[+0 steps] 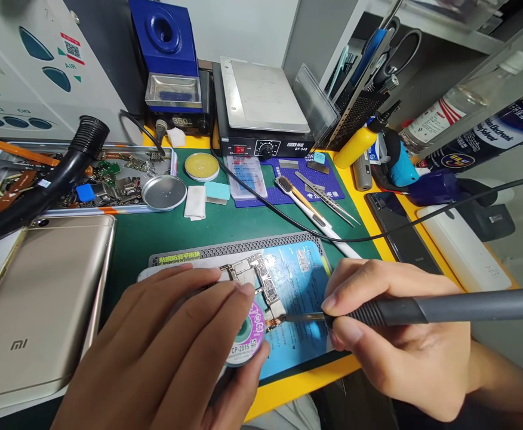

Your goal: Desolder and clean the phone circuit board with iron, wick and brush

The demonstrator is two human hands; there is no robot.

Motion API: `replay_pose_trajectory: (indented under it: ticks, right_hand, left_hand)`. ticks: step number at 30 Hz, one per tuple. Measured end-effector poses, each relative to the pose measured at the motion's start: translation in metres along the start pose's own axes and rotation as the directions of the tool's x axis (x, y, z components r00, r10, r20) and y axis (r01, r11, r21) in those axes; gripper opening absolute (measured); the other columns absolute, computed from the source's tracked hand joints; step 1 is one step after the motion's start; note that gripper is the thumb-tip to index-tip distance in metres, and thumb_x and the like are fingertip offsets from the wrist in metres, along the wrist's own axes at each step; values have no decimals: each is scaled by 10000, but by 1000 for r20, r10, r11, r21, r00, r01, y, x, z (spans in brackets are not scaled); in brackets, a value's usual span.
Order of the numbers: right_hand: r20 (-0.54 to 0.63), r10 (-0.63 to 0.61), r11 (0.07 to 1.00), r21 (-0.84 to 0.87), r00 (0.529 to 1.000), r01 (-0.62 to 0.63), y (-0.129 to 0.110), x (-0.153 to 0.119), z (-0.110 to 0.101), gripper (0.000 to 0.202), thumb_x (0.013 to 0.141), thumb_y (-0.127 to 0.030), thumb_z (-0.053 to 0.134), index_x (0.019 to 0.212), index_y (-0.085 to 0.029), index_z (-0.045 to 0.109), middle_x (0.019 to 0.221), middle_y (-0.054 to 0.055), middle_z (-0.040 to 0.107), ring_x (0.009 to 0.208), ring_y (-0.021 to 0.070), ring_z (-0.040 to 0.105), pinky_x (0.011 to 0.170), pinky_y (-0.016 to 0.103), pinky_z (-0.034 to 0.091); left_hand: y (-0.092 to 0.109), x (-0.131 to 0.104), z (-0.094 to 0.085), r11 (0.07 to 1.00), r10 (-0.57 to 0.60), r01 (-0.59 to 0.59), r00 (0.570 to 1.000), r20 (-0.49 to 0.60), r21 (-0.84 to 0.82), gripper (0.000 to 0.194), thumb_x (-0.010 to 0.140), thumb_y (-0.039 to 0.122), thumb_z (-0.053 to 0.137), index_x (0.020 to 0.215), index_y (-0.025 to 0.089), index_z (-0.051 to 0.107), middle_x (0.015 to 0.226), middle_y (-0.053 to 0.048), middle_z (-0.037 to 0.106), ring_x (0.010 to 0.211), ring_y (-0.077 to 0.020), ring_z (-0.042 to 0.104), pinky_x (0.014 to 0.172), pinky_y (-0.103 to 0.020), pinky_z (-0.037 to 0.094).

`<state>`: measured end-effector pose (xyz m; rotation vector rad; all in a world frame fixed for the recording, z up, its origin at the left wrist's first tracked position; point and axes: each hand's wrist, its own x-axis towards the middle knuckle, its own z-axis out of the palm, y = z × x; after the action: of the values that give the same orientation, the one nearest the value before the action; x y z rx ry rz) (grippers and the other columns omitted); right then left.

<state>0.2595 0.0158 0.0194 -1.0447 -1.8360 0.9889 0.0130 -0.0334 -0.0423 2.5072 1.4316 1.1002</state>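
Observation:
My left hand [172, 340] is closed around a small round spool of desoldering wick [257, 325] with a purple and white label. Copper braid [274, 322] runs from the spool onto a phone circuit board [268, 286], and some left-hand fingers lie over that board. Between thumb and fingers, my right hand [396, 334] grips a grey soldering iron [369, 313], held nearly level. Its tip meets the braid at the board's lower end. Under the board lies a blue and white printed pad [301, 298]; my left hand hides part of both.
A hot plate [265, 98] and soldering station [172, 101] stand behind. The iron's black cable [279, 212] crosses the mat. A brush [301, 203], tweezers [326, 197] and flux tin [202, 166] lie beyond the pad. Phones [42, 310] flank the left, bottles [467, 95] the right.

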Motion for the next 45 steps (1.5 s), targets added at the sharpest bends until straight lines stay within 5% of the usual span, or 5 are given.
replay_pose_trajectory:
  ticks: [29,35,45]
  right_hand:
    - [-3,-12,1000,7,1000,12,3,-1,-1,222,791,-26,675,862,-232,722,551,-30,697,485,144,599,458,268,505]
    - [-103,119,985,140,988,-104,4,-4,-2,234,835,-45,727,890,-261,796,567,-33,726,430,165,687,424,268,554]
    - [-112,263,923,318,958,-216,17,-19,-6,43,988,-248,806,957,-275,794,596,-7,684,414,162,651,376,251,522]
  left_hand:
    - [4,7,-4,998,12,-9,999,49,-54,322,1007,253,711,1328,230,695,1145,-47,784,1218,-310,671,1101,-520,527]
    - [4,12,-5,995,93,-92,996,14,-37,368,945,110,805,1292,57,697,1191,-115,725,1213,-275,663,1132,-450,530]
    - [5,6,-7,997,24,-27,999,-45,-78,347,939,92,797,1274,70,708,1204,-128,737,1232,-310,659,1127,-526,528]
